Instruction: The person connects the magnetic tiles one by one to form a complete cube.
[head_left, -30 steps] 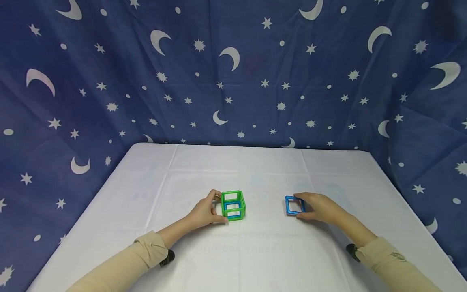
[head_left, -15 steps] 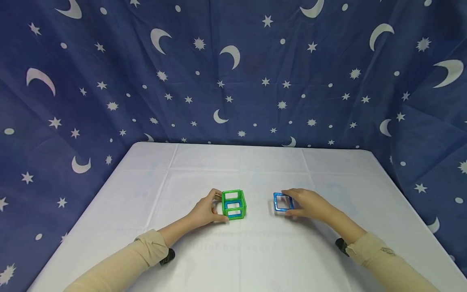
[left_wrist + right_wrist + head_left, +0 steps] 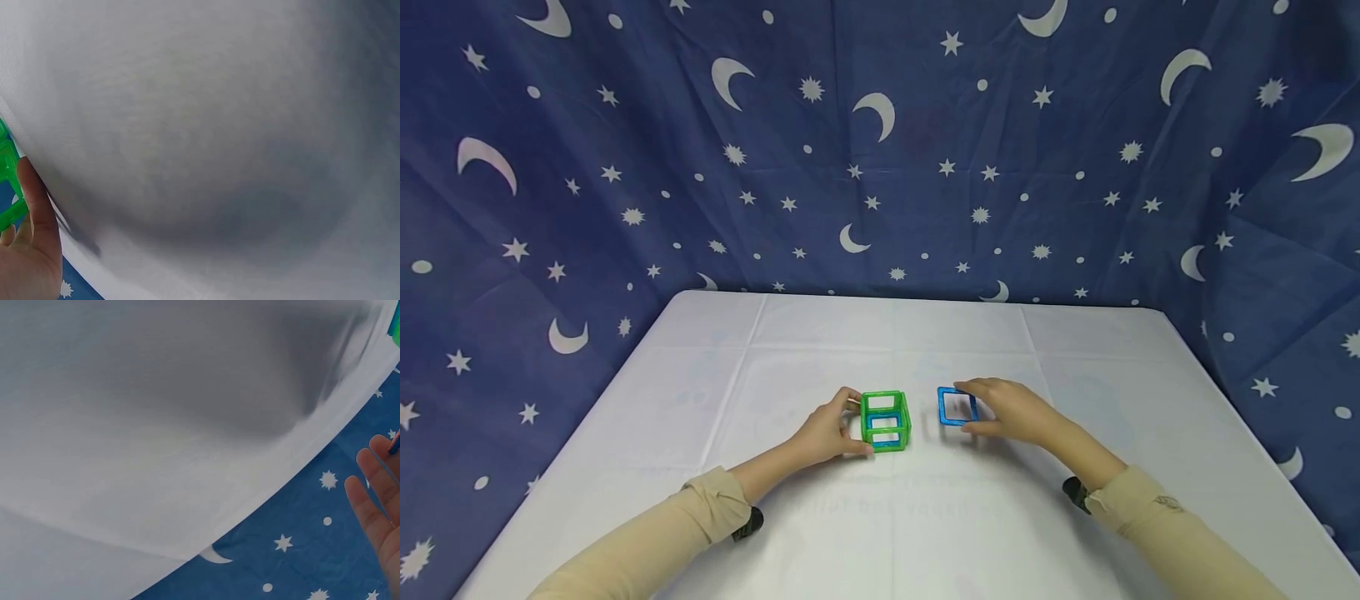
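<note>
On the table stands an open-topped cube of magnetic tiles [image 3: 886, 432], with green square frames as sides and a blue one at its bottom. My left hand [image 3: 826, 432] grips the cube from the left, thumb at the near corner and fingers at the far side. To the cube's right, a blue square magnetic tile [image 3: 942, 408] is pinched between the thumb and fingers of my right hand [image 3: 1011, 410]. This tile is tilted and held a little above the table, apart from the cube. Only an edge of the green cube [image 3: 11, 215] shows in the left wrist view.
A white cloth covers the table [image 3: 820, 350]. Behind it and along both sides hangs a dark blue curtain [image 3: 917, 225] with moons and stars. Black wrist cameras [image 3: 747, 523] sit under both sleeves.
My right hand has carried the blue tile leftward and slightly up, closer to the cube. The left hand and cube have barely shifted, a touch to the right.
</note>
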Demonstrator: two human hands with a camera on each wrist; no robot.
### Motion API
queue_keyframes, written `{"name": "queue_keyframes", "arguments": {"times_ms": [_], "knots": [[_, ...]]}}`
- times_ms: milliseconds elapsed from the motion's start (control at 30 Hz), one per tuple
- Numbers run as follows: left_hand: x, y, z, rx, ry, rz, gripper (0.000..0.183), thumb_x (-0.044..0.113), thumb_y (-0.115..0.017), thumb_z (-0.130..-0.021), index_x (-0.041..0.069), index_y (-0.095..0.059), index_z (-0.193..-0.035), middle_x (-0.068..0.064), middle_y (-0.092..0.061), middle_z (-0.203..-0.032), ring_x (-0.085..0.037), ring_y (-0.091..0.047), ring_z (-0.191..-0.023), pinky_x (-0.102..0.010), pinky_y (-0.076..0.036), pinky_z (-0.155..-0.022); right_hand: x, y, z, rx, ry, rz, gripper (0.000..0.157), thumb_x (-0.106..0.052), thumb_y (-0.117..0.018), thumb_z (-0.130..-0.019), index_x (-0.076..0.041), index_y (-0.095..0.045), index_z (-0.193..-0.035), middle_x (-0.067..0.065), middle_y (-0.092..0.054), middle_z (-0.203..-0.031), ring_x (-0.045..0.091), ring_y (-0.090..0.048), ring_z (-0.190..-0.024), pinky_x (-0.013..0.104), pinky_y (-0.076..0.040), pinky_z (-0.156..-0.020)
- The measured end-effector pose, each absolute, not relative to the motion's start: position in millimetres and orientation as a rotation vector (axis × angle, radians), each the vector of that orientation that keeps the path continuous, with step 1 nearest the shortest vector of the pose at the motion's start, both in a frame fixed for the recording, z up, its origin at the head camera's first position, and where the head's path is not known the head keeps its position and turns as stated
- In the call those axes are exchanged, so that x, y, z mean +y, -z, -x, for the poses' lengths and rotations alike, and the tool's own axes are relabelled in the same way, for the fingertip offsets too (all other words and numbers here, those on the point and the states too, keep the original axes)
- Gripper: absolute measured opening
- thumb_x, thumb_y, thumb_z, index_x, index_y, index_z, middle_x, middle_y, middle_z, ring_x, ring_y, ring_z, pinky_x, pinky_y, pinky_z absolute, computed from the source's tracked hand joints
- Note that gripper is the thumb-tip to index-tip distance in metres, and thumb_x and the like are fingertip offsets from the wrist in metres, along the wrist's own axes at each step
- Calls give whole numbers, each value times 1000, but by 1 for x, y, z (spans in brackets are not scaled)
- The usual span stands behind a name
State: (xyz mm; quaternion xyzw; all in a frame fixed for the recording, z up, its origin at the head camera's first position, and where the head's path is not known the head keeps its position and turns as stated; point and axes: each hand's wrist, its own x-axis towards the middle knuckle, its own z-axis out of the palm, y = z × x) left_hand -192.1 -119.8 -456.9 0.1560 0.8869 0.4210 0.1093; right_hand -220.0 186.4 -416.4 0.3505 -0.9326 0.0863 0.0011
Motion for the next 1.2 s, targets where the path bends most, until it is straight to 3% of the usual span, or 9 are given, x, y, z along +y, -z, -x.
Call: {"name": "queue_keyframes", "arguments": {"times_ms": [567, 833, 1200], "knots": [[-109, 456, 195, 2591, -1216, -457, 74, 21, -83, -70, 7, -37, -127, -19, -55, -130, -10, -50, -51, -23, -44, -48, 158, 404, 225, -2920, -333, -1140, 62, -40, -74, -79, -3, -57, -126, 14, -63, -123, 29, -60, -112, 43, -50, -93], [-104, 456, 197, 2635, -1166, -499, 71, 20, -83, -71, 6, -40, -125, -20, -58, -126, -8, -46, -50, -20, -37, -46, 145, 401, 225, -2940, -366, -1165, 61, -40, -75, -78, -2, -59, -124, 13, -64, -121, 27, -62, -110, 41, -51, -92], [-99, 454, 198, 2618, -1195, -547, 70, 19, -83, -71, 6, -39, -124, -21, -57, -126, -8, -49, -51, -20, -40, -46, 129, 397, 226, -2993, -397, -1199, 60, -39, -75, -79, -2, -59, -123, 13, -64, -121, 28, -62, -111, 42, -50, -93]]}}
